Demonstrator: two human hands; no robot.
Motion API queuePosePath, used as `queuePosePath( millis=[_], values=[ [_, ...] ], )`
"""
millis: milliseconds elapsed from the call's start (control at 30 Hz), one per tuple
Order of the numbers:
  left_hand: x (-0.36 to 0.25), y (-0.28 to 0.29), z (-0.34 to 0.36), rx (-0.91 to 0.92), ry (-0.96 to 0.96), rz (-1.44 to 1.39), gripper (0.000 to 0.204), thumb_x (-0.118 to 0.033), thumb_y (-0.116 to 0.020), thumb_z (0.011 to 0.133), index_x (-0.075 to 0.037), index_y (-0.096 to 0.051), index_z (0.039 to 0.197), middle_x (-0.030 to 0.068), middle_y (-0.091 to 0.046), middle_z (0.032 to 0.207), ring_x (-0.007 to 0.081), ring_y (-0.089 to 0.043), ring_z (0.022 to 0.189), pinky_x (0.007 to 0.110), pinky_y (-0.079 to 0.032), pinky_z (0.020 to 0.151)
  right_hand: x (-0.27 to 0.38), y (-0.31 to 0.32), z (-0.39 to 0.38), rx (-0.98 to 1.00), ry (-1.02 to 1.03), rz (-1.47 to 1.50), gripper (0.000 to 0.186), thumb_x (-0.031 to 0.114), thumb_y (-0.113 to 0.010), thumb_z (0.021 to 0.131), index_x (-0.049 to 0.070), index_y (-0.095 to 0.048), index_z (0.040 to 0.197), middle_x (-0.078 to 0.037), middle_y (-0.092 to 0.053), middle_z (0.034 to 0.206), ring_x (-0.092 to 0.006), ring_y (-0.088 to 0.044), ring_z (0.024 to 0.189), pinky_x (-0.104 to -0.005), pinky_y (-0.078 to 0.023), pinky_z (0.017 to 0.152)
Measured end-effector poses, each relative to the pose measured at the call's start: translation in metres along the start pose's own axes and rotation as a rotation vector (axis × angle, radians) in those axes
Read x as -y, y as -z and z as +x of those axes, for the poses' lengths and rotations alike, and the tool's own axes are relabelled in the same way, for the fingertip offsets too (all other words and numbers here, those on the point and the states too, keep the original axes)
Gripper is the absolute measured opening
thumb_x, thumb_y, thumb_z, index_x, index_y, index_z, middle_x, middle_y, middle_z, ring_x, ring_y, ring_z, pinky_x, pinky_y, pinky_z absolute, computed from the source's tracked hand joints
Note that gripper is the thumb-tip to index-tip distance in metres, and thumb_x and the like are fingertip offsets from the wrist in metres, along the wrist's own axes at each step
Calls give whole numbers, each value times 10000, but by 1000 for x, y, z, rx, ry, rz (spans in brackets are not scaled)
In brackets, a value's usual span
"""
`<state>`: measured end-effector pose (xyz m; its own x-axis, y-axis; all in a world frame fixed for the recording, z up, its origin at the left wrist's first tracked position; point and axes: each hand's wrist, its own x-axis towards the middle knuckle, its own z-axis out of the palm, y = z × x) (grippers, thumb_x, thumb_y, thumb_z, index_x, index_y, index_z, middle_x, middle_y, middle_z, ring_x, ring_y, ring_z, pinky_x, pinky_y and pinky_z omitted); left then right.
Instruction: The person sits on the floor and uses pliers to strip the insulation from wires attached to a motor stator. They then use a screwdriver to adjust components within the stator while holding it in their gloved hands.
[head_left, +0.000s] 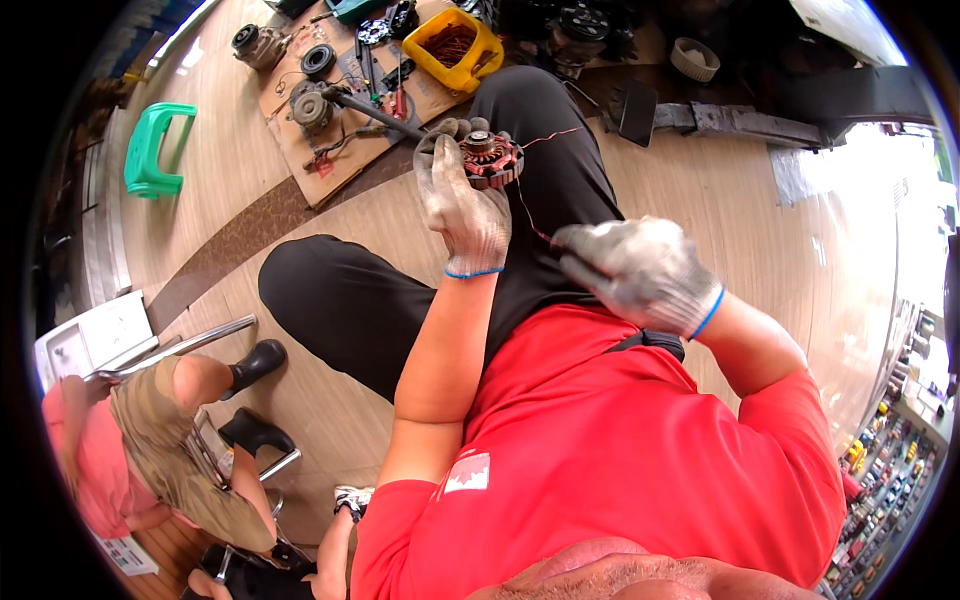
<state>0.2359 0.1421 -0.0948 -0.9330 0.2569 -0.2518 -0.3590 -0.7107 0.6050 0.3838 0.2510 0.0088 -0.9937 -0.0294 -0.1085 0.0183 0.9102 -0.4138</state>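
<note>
My left hand (462, 205), in a grey-white work glove with a blue cuff, is closed around a motor armature (492, 170). Red-coated windings and a copper-coloured ring of segments show on its upper side. A thin copper wire (529, 215) runs from the armature down to my right hand (645, 272), gloved the same way. The right fingers are pinched together at the wire's end, partly smeared by motion. Another loose wire end (552, 136) sticks out from the armature to the right, over my dark trouser leg. A dark rod (375, 113) reaches up to the left hand's fingers; whether it joins the armature is unclear.
On a cardboard sheet (345, 170) ahead lie motor parts (312, 110), a black ring (318, 62) and tools. Beyond my knee stands a yellow container (480, 52) of copper wire scraps. A green stool (160, 150) is at left; a seated person (170, 430) is at lower left.
</note>
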Motion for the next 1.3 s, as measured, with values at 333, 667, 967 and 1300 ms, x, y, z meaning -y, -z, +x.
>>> queuePosePath(
  millis=[333, 667, 967, 1300],
  values=[
    [-9, 8, 8, 133, 214, -290, 318, -253, -384, 1044, -10, -580, 1106, 195, -646, 1055, 382, -654, 1006, 595, -556, 889, -79, 28, 8, -274, -367, -327, 317, 354, -521, 1001, 81, -673, 1052, -163, -719, 957, -343, -694, 850, -432, -553, 735],
    [-7, 14, 13, 310, 405, -466, 397, -288, -372, 1040, 10, -611, 1149, 188, -658, 1089, 426, -608, 1102, 631, -530, 908, -80, 44, 7, -486, -369, -464, 244, 324, -571, 978, 136, -678, 1089, -129, -722, 954, -347, -698, 825, -425, -556, 698],
    [6, 7, 11, 32, 1, -4, 185, -172, -481, 1008, -24, -558, 1088, 170, -658, 947, 288, -672, 823, 463, -596, 722, -51, 67, -23, -511, -199, -224, 179, 257, -626, 961, 130, -686, 1072, -129, -718, 853, -308, -706, 742, -385, -547, 644],
    [28, 8, 12, -25, -119, 118, 184, -169, -465, 1015, -19, -512, 1110, 163, -643, 921, 249, -645, 712, 383, -572, 612, 0, 19, -94, -138, -285, 82, 166, 163, -659, 908, 55, -705, 1025, -102, -713, 849, -288, -684, 686, -373, -533, 593]
  ],
)
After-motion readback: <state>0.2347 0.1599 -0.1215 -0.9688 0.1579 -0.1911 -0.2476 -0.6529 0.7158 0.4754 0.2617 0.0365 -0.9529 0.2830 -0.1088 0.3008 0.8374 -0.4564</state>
